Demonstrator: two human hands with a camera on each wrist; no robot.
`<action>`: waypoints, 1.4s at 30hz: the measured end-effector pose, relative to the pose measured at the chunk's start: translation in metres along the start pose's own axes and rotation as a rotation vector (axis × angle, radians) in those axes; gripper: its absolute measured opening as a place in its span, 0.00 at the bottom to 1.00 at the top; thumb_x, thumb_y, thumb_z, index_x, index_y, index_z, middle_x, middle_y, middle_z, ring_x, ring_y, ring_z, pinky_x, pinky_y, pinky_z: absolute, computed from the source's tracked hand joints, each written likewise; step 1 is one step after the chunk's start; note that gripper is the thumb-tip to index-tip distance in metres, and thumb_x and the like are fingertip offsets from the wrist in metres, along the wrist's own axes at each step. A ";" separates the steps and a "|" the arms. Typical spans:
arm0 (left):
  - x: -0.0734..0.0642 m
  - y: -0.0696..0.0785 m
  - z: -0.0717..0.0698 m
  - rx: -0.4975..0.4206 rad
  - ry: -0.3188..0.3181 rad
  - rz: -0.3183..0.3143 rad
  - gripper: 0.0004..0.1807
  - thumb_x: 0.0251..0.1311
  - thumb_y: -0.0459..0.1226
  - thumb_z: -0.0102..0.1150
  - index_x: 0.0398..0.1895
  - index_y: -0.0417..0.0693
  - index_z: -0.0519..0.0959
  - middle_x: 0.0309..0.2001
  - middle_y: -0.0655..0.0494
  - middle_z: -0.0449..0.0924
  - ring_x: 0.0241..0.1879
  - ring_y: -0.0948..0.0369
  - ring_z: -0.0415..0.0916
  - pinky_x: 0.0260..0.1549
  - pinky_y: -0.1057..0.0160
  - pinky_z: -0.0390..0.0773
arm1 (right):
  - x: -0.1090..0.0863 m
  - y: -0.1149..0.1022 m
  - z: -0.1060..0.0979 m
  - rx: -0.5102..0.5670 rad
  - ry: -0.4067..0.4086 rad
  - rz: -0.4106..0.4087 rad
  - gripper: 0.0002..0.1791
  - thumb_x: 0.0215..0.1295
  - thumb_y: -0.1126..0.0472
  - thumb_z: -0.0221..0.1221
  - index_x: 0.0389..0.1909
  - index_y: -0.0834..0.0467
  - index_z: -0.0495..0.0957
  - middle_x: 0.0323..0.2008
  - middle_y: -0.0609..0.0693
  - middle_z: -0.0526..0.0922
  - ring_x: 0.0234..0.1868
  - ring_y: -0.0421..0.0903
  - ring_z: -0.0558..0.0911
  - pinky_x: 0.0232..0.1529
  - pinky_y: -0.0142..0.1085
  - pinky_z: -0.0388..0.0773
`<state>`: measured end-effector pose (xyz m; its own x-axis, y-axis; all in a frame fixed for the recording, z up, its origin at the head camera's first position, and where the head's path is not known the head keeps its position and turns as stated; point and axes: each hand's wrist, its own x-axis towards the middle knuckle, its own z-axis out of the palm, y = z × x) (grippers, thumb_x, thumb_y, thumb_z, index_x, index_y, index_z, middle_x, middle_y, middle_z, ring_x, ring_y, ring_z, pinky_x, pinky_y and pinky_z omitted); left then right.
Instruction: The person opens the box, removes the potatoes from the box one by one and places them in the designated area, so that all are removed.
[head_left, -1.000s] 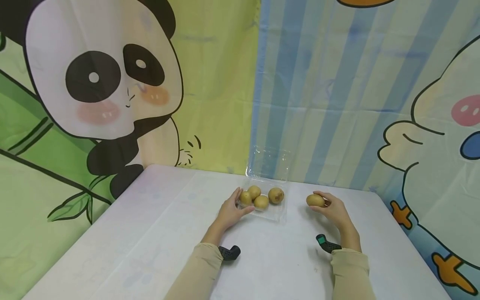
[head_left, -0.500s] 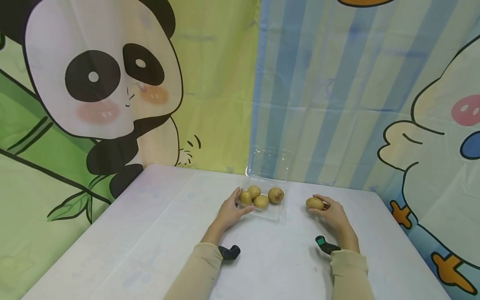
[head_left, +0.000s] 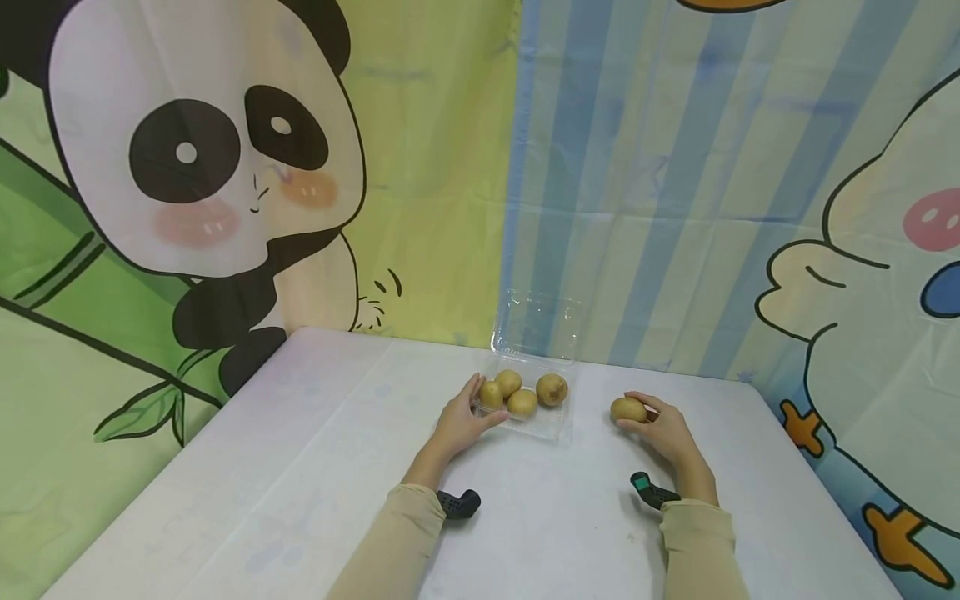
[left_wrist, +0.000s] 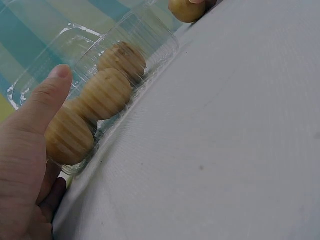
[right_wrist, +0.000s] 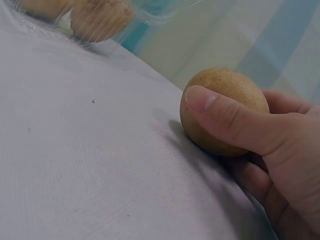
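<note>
In the head view, a clear plastic clamshell box (head_left: 551, 429) stands on the table with its lid (head_left: 536, 325) raised at the back. Several potatoes (head_left: 522, 403) lie inside it. My left hand (head_left: 459, 423) grips the box's near left corner, thumb along the front wall and fingers at the left side. To the right of the box, my right hand (head_left: 670, 429) holds another potato (head_left: 627, 409) between thumb and fingers. The right wrist view has this potato (right_wrist: 220, 112) at or just above the tabletop; whether it touches is unclear.
A white cloth covers the table (head_left: 555, 517). Behind it hangs a printed curtain (head_left: 645, 192) with a panda and stripes, close to the raised lid. Each wrist wears a black device, such as the left one (head_left: 459, 505).
My right hand has lowered its potato slightly toward the table and shifted it a little left. My left hand and the box have stayed where they were.
</note>
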<state>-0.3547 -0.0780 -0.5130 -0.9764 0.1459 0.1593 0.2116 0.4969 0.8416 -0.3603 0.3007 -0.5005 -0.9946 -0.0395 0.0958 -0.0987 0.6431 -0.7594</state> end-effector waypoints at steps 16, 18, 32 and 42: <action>0.001 -0.002 0.001 0.002 -0.002 0.001 0.56 0.49 0.61 0.64 0.75 0.51 0.48 0.73 0.55 0.56 0.73 0.52 0.52 0.72 0.50 0.53 | -0.003 -0.003 -0.011 0.041 -0.128 0.022 0.44 0.56 0.39 0.62 0.71 0.53 0.60 0.67 0.61 0.66 0.66 0.62 0.67 0.65 0.56 0.65; 0.002 -0.002 0.001 -0.002 -0.003 0.003 0.56 0.49 0.61 0.64 0.75 0.51 0.48 0.73 0.55 0.56 0.73 0.53 0.52 0.72 0.50 0.53 | -0.005 -0.005 -0.013 0.025 -0.125 -0.001 0.43 0.58 0.40 0.61 0.70 0.55 0.61 0.66 0.62 0.67 0.65 0.61 0.69 0.64 0.55 0.66; 0.002 -0.002 0.001 0.003 0.005 0.004 0.57 0.47 0.63 0.64 0.75 0.51 0.48 0.73 0.55 0.57 0.73 0.53 0.53 0.72 0.51 0.54 | -0.011 -0.017 -0.027 -0.042 -0.205 0.036 0.38 0.61 0.40 0.59 0.69 0.51 0.64 0.69 0.60 0.64 0.66 0.65 0.66 0.62 0.61 0.65; 0.001 -0.002 0.001 0.007 0.008 0.005 0.56 0.48 0.62 0.64 0.75 0.51 0.48 0.73 0.56 0.57 0.73 0.53 0.52 0.72 0.50 0.53 | -0.008 -0.019 -0.025 -0.137 -0.217 0.076 0.41 0.53 0.38 0.65 0.64 0.56 0.71 0.59 0.61 0.75 0.57 0.58 0.75 0.55 0.53 0.75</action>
<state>-0.3563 -0.0781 -0.5149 -0.9757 0.1418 0.1670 0.2163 0.5025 0.8371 -0.3492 0.3082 -0.4709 -0.9839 -0.1412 -0.1094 -0.0335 0.7474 -0.6636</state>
